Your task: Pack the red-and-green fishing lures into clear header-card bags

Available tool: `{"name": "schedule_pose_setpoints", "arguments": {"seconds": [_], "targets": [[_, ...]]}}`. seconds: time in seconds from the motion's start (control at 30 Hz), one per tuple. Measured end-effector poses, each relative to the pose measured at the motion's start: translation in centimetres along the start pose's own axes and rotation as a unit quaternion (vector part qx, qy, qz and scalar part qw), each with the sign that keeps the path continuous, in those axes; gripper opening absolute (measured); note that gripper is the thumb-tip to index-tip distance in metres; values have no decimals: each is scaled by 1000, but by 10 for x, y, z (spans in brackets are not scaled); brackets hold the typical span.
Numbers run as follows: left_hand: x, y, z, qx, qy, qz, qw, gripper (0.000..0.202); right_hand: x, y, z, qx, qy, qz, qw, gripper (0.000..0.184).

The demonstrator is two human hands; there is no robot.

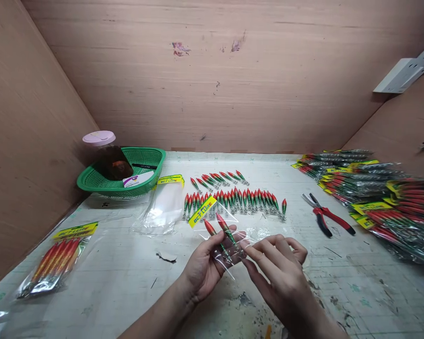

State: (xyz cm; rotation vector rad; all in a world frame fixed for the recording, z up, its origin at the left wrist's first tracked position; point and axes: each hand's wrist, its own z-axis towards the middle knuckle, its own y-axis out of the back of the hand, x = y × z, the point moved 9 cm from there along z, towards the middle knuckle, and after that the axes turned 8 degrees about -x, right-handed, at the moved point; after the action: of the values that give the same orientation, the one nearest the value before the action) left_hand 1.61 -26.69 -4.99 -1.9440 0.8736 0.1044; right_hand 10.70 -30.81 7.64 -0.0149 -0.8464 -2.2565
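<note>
My left hand (207, 266) grips a clear plastic bag (229, 235) with a yellow header card (202, 211); two red-and-green fishing lures (223, 231) lie inside it. My right hand (277, 268) pinches the bag's lower end, fingers closed on the film. Both hands hover over the near middle of the table. Just beyond them lies a row of several loose red-and-green lures (240, 200), with a shorter row (219, 179) behind it.
A green basket (92, 181) holds a pink-lidded jar (106, 153) at back left. Empty clear bags (162, 205) lie beside it. A packed bag of lures (58, 256) rests at left. Red-handled pliers (327, 217) and stacked packed bags (381, 197) occupy the right.
</note>
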Motion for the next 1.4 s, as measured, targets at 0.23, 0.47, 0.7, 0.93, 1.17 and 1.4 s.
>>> {"name": "schedule_pose_setpoints", "arguments": {"seconds": [0.23,0.47,0.7,0.93,1.17,1.4], "targets": [[-4,-9,-6,64,-34,-68,995,44,-1,9,5,-70,-53,-4,996,9],[-3,-14,-8,86,-28,-67,994,40,4,7,5,-29,-25,49,998,11],[-7,-6,-2,21,-27,-83,996,27,-86,27,-3,-31,-111,-33,993,12],[-10,-3,-3,-14,-26,-91,995,33,-226,-8,-30,107,-214,-94,966,26],[-10,-3,1,-6,-24,-89,996,28,-231,-26,-40,129,-228,-92,961,20],[-9,-2,-1,-19,-20,-79,996,33,-241,-9,-40,112,-253,-92,957,26]]}}
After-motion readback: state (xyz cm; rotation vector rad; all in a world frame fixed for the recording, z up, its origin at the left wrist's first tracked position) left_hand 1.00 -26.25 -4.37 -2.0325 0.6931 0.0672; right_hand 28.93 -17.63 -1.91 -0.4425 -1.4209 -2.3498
